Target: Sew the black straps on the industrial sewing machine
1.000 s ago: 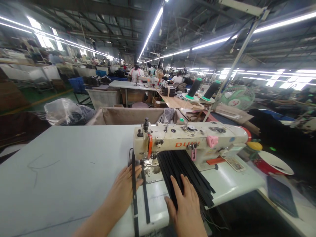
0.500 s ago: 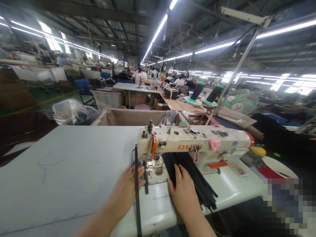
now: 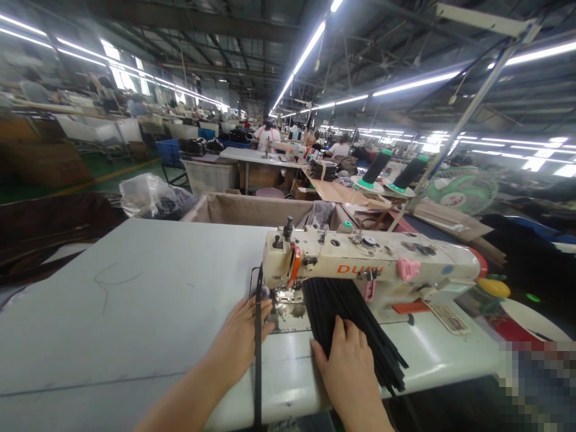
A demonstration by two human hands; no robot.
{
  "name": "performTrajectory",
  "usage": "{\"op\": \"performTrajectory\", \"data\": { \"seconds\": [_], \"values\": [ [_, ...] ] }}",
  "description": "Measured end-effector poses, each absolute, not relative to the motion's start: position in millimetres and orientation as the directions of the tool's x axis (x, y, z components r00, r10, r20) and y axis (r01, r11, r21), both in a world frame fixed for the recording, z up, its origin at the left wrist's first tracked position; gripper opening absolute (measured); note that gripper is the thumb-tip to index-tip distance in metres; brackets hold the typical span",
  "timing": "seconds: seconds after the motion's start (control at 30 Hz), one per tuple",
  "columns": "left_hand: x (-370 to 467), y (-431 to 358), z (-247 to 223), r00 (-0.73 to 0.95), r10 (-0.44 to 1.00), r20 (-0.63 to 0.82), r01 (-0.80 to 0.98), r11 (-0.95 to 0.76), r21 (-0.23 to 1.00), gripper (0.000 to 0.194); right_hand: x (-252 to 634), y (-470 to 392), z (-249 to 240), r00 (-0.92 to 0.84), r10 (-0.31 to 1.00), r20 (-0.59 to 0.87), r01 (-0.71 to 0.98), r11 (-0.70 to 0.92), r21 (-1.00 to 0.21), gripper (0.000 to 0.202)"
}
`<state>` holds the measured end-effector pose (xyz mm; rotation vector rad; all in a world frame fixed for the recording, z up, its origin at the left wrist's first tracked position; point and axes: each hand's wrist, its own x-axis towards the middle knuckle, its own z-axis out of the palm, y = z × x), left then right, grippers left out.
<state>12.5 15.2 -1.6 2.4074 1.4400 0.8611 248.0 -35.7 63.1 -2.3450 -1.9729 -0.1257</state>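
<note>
My left hand [image 3: 243, 333] lies beside the needle area of a white sewing machine [image 3: 333, 255], fingers stretched out. A long narrow black strip [image 3: 258, 366] crosses over those fingers and hangs past the table's front edge. Right of the metal needle plate [image 3: 292, 318], my right hand [image 3: 348, 363] rests on a bundle of black strips [image 3: 382, 348], thumb apart from the slightly bent fingers. The bundle runs under the machine arm and fans out toward the front edge. The undersides of both hands are hidden.
The pale tabletop [image 3: 157, 306] extends left. Behind it are a cloth-lined bin [image 3: 247, 210] and a clear plastic bag [image 3: 148, 195]. Black thread cones [image 3: 375, 171] and a green fan [image 3: 463, 192] stand at back right. People sit at machines farther off.
The view has shifted, so the scene sits farther right. My right hand has moved nearer the front edge over the bundle. The short black strip beside my left fingers no longer shows.
</note>
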Motion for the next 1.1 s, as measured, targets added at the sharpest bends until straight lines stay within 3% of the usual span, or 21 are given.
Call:
{"op": "performTrajectory", "data": {
  "seconds": [0.3,0.8,0.93,1.1],
  "values": [
    [14,17,-3,0.37,0.86,0.351,0.755,-0.499,0.425,0.042,243,-35,60,0.135,0.976,0.17,0.986,-0.15,0.076,0.055],
    [14,16,-2,0.363,0.854,0.373,0.741,-0.507,0.439,0.044,229,-30,64,0.119,0.988,0.098,0.978,-0.134,0.161,0.046],
    [14,19,-4,0.295,0.842,0.451,0.701,-0.512,0.497,0.037,226,-28,66,0.09,0.991,0.101,0.976,-0.108,0.187,0.037],
    [8,26,-10,0.143,0.883,0.448,0.676,-0.418,0.607,0.039,227,-21,73,0.086,0.993,0.08,0.976,-0.1,0.194,0.046]
  ]
}}
